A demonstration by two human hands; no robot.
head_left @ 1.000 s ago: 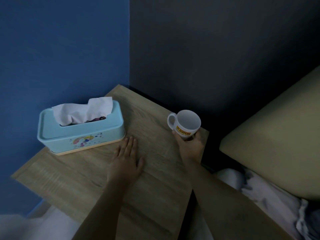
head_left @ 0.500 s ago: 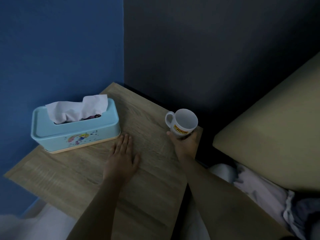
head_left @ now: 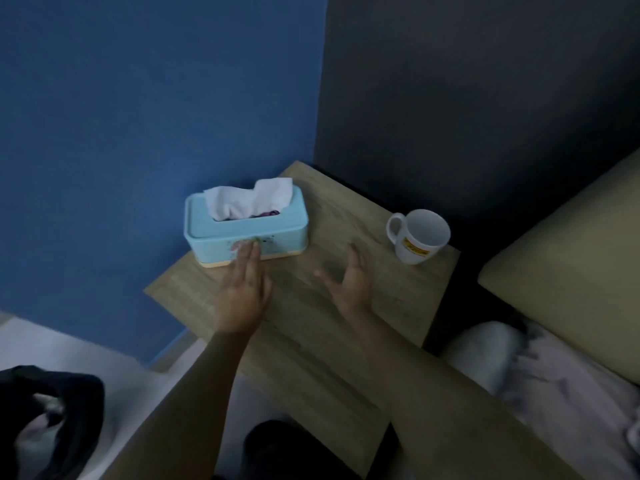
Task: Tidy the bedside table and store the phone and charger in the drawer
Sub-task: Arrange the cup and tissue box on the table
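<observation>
The left hand (head_left: 240,296) lies flat and empty, fingertips touching the pale-blue plastic tissue box (head_left: 246,230) on the light wooden surface (head_left: 311,341); the right hand (head_left: 348,282) hovers spread, empty; the white ceramic mug (head_left: 419,235), probably fragile, is best held by its handle; no phone or charger shows.

The bench (head_left: 346,341) stands in a corner, with one wall (head_left: 138,116) to its left and another wall (head_left: 485,98) behind it. A tissue box (head_left: 246,233) sits on the bench at its back left, against the left wall, with a tissue (head_left: 249,199) sticking up out of its top slot. A mug (head_left: 419,235) stands upright on the bench at the back right, near the right edge, handle to the left, well apart from the box. The left hand (head_left: 242,294) lies in front of the box, fingertips touching its front face. The right hand (head_left: 349,282) is between box and mug, apart from both. A bed (head_left: 571,271) lies right of the bench.
</observation>
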